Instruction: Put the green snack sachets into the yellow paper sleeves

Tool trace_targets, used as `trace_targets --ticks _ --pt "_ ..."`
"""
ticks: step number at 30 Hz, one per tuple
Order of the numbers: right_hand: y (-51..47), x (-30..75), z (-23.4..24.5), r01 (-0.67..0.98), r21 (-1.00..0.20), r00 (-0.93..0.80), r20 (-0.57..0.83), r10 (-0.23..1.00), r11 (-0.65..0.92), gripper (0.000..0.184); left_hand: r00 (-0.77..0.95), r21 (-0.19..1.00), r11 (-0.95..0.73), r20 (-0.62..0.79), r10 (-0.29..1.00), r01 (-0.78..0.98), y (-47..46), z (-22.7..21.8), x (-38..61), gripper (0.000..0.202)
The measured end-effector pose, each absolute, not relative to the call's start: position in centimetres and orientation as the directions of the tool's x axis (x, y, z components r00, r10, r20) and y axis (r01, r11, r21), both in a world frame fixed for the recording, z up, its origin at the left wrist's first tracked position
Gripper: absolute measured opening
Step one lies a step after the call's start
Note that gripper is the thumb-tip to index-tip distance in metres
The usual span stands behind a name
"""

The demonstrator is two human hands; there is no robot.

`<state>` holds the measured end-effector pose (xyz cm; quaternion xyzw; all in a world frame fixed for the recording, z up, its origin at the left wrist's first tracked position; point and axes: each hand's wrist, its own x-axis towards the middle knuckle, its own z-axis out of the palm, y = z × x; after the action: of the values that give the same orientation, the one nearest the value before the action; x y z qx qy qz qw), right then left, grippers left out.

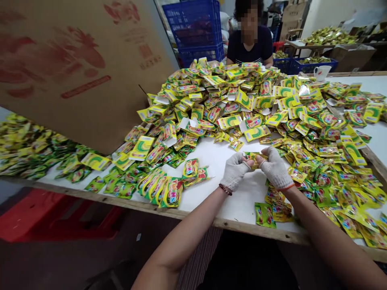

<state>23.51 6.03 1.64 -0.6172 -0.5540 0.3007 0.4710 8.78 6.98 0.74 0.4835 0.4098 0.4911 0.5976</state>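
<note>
My left hand (235, 171) and my right hand (275, 167), both in white fingerless gloves, meet above the white tabletop. Between them they pinch small yellow-green candy packets (254, 158); how many is hidden by the fingers. Left of my left hand lies an open small box (196, 177) with its flap out. Beside it, a row of upright boxes (171, 192) leans together near the table's front edge. Loose packets (325, 177) spread around and beyond my right hand. A green packet (265, 214) lies below it at the edge.
A high heap of yellow-green boxes (254, 100) fills the table's far side. At left stands a large cardboard carton (75, 72). Across the table sits a person (249, 46), near stacked blue crates (196, 30). A white cup (322, 73) stands at the back; a red stool (36, 213) is below left.
</note>
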Motion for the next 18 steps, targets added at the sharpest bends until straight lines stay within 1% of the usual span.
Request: trace_targets --ticks 2,3,4,5,6,7,8,9,10,11,12,14,15,16,18 --pt "6.0 23.7 1.6 0.220 -0.975 0.103 0.023 0.994 0.000 0.042 0.209 0.996 -0.077 0.084 0.974 -0.041 7.4 0.8 8.7 0.043" --pt "6.0 23.7 1.7 0.138 -0.990 0.051 -0.026 0.998 -0.032 0.046 0.237 0.984 -0.160 0.137 0.962 0.077 7.9 1.1 8.4 0.040" --pt "6.0 23.8 1.7 0.084 -0.995 0.027 -0.050 0.998 -0.052 0.046 0.272 0.942 -0.255 0.192 0.943 0.219 8.7 1.6 7.9 0.037" --pt "6.0 23.8 1.8 0.063 -0.996 0.035 -0.054 0.998 -0.056 0.045 0.312 0.857 -0.354 0.244 0.918 0.374 9.9 2.3 7.2 0.033" --pt "6.0 23.9 1.9 0.070 -0.996 0.059 -0.043 0.997 -0.047 0.043 0.355 0.726 -0.439 0.281 0.892 0.529 11.2 3.2 6.3 0.028" --pt "6.0 23.9 2.1 0.090 -0.995 0.084 -0.027 0.996 -0.035 0.040 0.380 0.555 -0.493 0.315 0.870 0.670 12.8 4.2 5.2 0.022" --pt "6.0 23.9 2.2 0.108 -0.994 0.101 -0.013 0.995 -0.024 0.038 0.396 0.374 -0.501 0.325 0.859 0.781 14.5 5.2 4.0 0.017" --pt "6.0 23.9 2.3 0.118 -0.993 0.105 -0.006 0.994 -0.018 0.035 0.380 0.197 -0.446 0.299 0.875 0.873 16.3 6.3 2.7 0.017" --pt "6.0 23.9 2.4 0.119 -0.993 0.095 -0.003 0.996 -0.015 0.033 0.305 0.061 -0.336 0.292 0.906 0.940 17.9 7.2 1.4 0.022" --pt "6.0 23.9 2.5 0.118 -0.993 0.080 -0.007 0.997 -0.016 0.031 0.265 0.027 -0.284 0.286 0.921 0.959 19.4 8.1 0.3 0.028" --pt "6.0 24.0 2.5 0.124 -0.992 0.064 -0.012 0.998 -0.019 0.030 0.220 -0.002 -0.229 0.276 0.936 0.974 20.5 8.7 -0.8 0.029" --pt "6.0 24.1 2.7 0.185 -0.983 0.036 -0.008 0.999 -0.015 0.027 0.162 -0.019 -0.163 0.264 0.951 0.986 21.8 9.6 -2.2 0.026" --pt "6.0 24.2 2.7 0.231 -0.973 0.036 0.019 0.999 0.011 0.024 0.141 -0.011 -0.143 0.269 0.953 0.990 21.8 9.7 -2.5 0.024" --pt "5.9 24.2 2.7 0.284 -0.957 0.039 0.076 0.996 0.062 0.020 0.115 0.052 -0.136 0.285 0.951 0.989 21.5 9.7 -2.5 0.022" --pt "5.7 23.9 2.8 0.402 -0.884 0.000 0.262 0.965 0.240 0.011 0.050 0.283 -0.145 0.317 0.947 0.948 20.0 9.2 -1.7 0.023"
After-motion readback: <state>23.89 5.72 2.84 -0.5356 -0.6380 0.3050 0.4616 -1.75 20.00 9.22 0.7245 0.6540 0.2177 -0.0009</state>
